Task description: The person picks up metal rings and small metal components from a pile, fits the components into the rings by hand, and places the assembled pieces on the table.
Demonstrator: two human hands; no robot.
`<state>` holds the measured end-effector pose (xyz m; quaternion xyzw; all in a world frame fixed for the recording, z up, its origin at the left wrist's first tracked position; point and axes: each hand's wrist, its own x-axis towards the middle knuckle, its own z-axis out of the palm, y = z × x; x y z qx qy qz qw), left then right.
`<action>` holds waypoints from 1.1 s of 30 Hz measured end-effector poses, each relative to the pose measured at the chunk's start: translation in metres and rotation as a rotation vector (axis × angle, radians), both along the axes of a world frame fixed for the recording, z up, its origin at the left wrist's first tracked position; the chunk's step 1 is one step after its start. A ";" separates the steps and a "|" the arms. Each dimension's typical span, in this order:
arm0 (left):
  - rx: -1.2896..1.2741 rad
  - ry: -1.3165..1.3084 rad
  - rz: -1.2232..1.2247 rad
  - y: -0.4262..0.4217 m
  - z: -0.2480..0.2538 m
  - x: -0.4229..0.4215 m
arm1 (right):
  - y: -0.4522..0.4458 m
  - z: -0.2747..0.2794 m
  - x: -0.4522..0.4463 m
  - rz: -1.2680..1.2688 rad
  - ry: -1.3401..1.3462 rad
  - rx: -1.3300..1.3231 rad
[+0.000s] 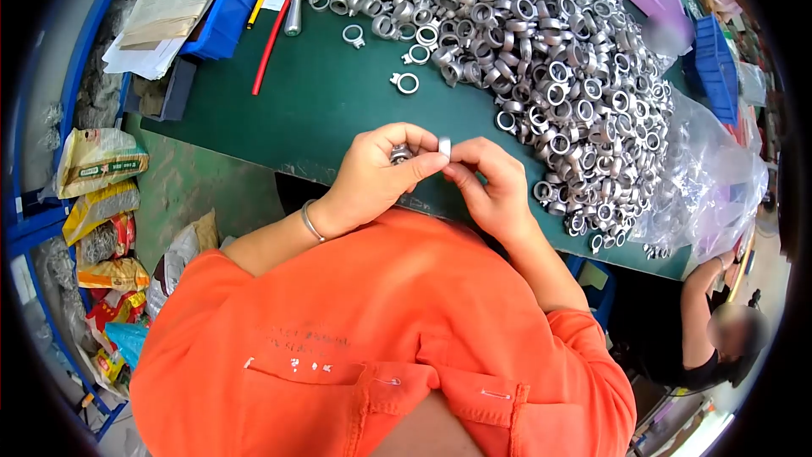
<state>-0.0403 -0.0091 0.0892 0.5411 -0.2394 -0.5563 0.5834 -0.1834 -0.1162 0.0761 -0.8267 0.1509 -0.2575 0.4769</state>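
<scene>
Near the front edge of the green table [228, 131], my left hand [381, 165] is closed on a small metal ring [444, 147], held upright between thumb and forefinger. More metal parts [401, 153] sit in the curl of its fingers. My right hand [491, 178] pinches at the other side of the ring, its fingertips touching or almost touching it. Beyond my hands lie loose rings [408, 83] on the table, and a large heap of metal rings [541, 59] spreads from the back to the right.
At the back left are a red pen [271, 45], a yellow pen [260, 3], a metal tool [296, 0] and a blue bin [233, 13]. Clear plastic bags [702, 169] lie right. Another person [698, 322] sits at the lower right. Packets [101, 161] fill the left shelf.
</scene>
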 end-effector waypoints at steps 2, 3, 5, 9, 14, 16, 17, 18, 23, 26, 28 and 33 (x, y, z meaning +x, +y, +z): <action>-0.140 -0.373 0.005 -0.002 -0.002 -0.001 | 0.001 -0.001 0.001 -0.018 -0.084 -0.108; -0.139 -0.372 0.002 -0.003 -0.004 0.000 | 0.006 -0.001 -0.002 -0.075 -0.072 0.254; -0.342 -0.597 0.022 -0.002 -0.008 0.001 | 0.009 0.004 -0.006 -0.102 -0.040 0.776; -0.353 -0.615 -0.041 -0.002 -0.002 -0.001 | 0.012 -0.002 -0.005 -0.038 -0.235 0.712; -0.338 -0.586 0.008 -0.001 -0.001 -0.001 | 0.011 -0.004 -0.007 -0.039 -0.258 0.576; -0.342 -0.576 0.006 -0.001 0.000 -0.001 | 0.012 -0.005 -0.007 -0.025 -0.279 0.511; -0.347 -0.567 0.002 -0.002 0.000 -0.001 | 0.011 -0.005 -0.007 -0.024 -0.278 0.511; -0.347 -0.566 0.003 -0.002 0.001 -0.001 | 0.011 -0.006 -0.006 -0.018 -0.290 0.500; -0.348 -0.595 -0.021 -0.001 0.002 0.002 | 0.011 -0.007 -0.005 -0.012 -0.295 0.446; -0.325 -0.565 -0.013 0.000 0.001 0.003 | 0.011 -0.006 -0.004 -0.006 -0.297 0.345; -0.327 -0.564 -0.007 0.000 0.000 0.004 | 0.011 -0.005 -0.003 -0.003 -0.300 0.321; -0.289 -0.548 -0.007 0.003 0.000 0.004 | 0.011 -0.004 -0.001 -0.047 -0.266 0.211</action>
